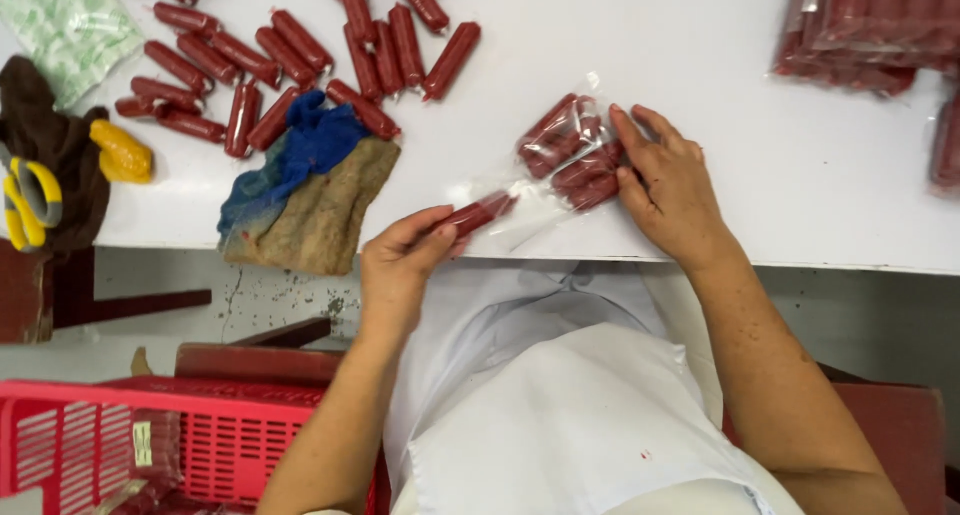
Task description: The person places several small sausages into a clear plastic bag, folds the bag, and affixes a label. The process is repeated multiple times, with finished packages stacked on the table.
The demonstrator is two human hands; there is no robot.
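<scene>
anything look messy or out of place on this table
Mostly orderly. The loose sausages lie scattered at all angles, not lined up, and a crumpled blue and tan rag hangs over the table edge. The left hand slides a sausage into the clear bag under the right hand.

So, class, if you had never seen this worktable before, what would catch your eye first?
First, the clear plastic bag of red sausages at the table's near edge, pinned by the right hand while the left hand slides one red sausage into its mouth. Next, the loose sausages scattered upper left, above a blue and brown cloth.
</scene>
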